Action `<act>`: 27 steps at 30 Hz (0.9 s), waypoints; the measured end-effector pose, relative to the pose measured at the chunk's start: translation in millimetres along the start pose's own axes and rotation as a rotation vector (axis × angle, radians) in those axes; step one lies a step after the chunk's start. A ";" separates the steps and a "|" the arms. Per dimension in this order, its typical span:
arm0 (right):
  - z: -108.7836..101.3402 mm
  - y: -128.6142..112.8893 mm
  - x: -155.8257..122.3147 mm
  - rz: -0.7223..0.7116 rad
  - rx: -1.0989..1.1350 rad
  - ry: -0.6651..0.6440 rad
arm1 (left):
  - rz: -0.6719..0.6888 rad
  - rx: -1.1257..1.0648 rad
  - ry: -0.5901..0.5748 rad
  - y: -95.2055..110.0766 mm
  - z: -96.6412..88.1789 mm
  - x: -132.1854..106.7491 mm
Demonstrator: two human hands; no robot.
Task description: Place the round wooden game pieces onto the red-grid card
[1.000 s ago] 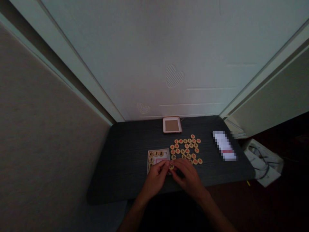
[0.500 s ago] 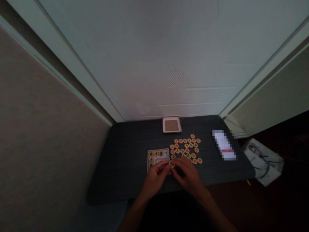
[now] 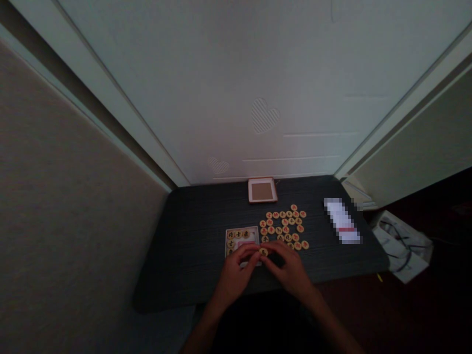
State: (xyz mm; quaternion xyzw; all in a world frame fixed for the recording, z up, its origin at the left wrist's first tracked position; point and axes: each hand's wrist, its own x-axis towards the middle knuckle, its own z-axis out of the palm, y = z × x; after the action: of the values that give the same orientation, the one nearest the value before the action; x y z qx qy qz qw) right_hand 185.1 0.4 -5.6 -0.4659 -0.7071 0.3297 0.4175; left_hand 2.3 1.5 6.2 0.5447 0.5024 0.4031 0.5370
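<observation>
Where the left hand [image 3: 236, 274] and right hand [image 3: 292, 271] meet, their fingers [image 3: 253, 255] pinch one chess piece [image 3: 263, 251] between them.

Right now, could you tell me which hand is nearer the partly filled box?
Left: the left hand overlaps the box; the right hand lies just right of it.

Both hands have crept a little farther across the dark bench. The left hand [image 3: 236, 269] now arches over the near edge of the shallow white box [image 3: 242, 228]. The right hand [image 3: 289, 269] has edged up beside it, and the small round wooden disc [image 3: 263, 251] between their fingertips has shifted slightly away.
</observation>
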 end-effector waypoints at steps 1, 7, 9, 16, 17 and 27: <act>0.2 0.2 -0.2 0.018 0.009 0.007 | 0.007 0.008 -0.008 -0.9 -0.4 -0.6; -1.0 -0.2 0.5 0.113 0.053 0.035 | 0.015 -0.043 -0.119 -0.6 0.4 -4.3; -1.4 -0.5 1.1 0.144 0.063 0.038 | 0.016 -0.041 -0.129 0.2 2.4 -5.2; 0.4 -1.2 0.7 0.250 0.114 0.082 | 0.057 0.039 -0.058 -0.2 9.0 -4.4; 0.6 -1.5 1.0 0.257 0.122 0.085 | 0.062 0.052 -0.051 -0.2 9.2 -3.9; 0.5 -2.5 3.3 0.259 0.133 0.075 | 0.069 0.117 -0.020 -0.3 6.4 -1.0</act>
State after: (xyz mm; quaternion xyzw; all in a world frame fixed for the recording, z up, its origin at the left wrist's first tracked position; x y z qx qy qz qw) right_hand 183.0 2.6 -2.8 -0.5366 -0.6014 0.4092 0.4276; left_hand 8.3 -0.7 5.4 0.5961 0.5008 0.3860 0.4949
